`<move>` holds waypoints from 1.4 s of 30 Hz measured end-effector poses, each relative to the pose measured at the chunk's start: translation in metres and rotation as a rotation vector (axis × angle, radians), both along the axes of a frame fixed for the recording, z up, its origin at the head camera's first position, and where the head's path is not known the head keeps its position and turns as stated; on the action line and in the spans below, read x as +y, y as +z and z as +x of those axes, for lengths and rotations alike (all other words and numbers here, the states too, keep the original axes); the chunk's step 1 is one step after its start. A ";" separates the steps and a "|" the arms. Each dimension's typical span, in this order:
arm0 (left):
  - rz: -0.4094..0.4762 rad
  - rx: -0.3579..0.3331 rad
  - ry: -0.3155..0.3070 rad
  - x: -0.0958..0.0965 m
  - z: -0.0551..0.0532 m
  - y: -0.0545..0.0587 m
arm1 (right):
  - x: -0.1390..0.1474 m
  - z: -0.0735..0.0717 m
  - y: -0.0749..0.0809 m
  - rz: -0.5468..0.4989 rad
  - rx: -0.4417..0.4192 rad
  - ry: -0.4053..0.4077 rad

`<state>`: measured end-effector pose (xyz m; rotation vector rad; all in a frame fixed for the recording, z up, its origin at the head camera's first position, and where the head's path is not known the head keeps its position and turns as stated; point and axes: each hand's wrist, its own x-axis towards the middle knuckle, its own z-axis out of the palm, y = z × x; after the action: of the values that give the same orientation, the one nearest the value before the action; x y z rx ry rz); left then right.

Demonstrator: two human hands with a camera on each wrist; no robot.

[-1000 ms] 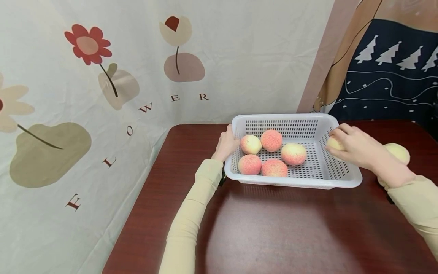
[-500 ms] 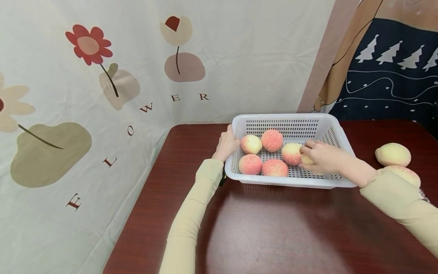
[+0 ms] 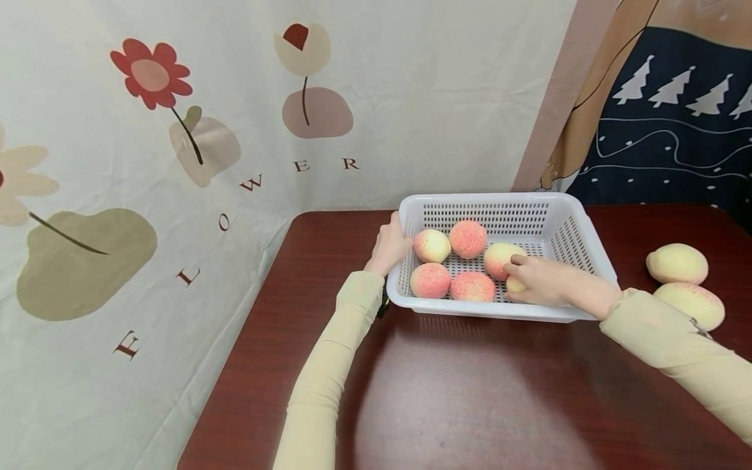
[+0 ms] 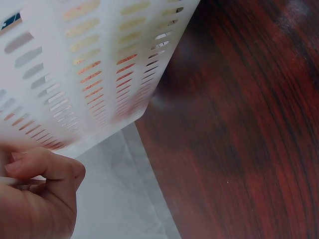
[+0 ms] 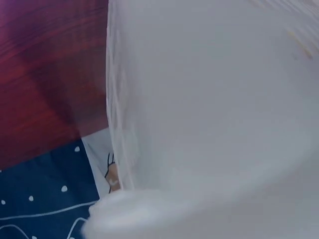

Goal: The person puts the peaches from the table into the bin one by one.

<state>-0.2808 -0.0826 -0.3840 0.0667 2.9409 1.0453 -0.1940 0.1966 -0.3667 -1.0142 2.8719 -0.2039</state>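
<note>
A white perforated plastic basket (image 3: pixel 508 309) stands at the back of the table, with several pink-and-yellow peaches (image 3: pixel 468 239) inside it. My left hand (image 3: pixel 390 247) grips the basket's left rim; in the left wrist view its thumb and fingers (image 4: pixel 45 167) curl over that edge. Low inside the basket, my right hand (image 3: pixel 543 281) holds a pale yellow peach (image 3: pixel 515 284), mostly covered by the fingers, beside a yellow-pink peach (image 3: pixel 499 258) toward the front. White plastic fills most of the right wrist view, and the held peach does not show there.
Two pale peaches, one yellow (image 3: pixel 677 264) and one faintly pink (image 3: pixel 692 305), lie on the dark red wooden table (image 3: pixel 470 391) right of the basket, near the right forearm. A white flower-print curtain (image 3: pixel 435 98) hangs behind, with a navy tree-print cloth (image 3: pixel 675 130) at the right.
My right hand has moved left from over the basket's right rim, carrying the pale peach down among the others. The two peaches on the table are now uncovered. The left hand stays on the rim.
</note>
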 end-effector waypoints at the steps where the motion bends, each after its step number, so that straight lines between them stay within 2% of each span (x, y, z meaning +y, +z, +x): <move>1: -0.003 0.001 0.002 0.000 0.000 0.000 | -0.001 0.000 -0.001 -0.013 0.010 0.002; 6: -0.002 -0.005 0.006 0.000 -0.001 0.000 | -0.008 -0.003 -0.006 -0.057 0.015 0.001; 14: 0.009 -0.014 0.000 -0.001 0.000 0.000 | -0.013 -0.005 -0.011 -0.077 -0.086 -0.071; 29: -0.016 -0.007 0.010 -0.001 -0.002 -0.001 | 0.000 -0.008 -0.023 -0.183 -0.180 0.059; 36: -0.017 -0.011 0.010 -0.001 -0.001 -0.002 | 0.003 -0.010 -0.025 -0.193 -0.246 0.044; 42: -0.016 -0.005 0.005 -0.001 -0.001 0.000 | 0.003 -0.010 -0.025 -0.185 -0.244 0.027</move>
<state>-0.2815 -0.0832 -0.3842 0.0568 2.9461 1.0205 -0.2044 0.2001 -0.3917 -0.9787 2.6549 -0.5596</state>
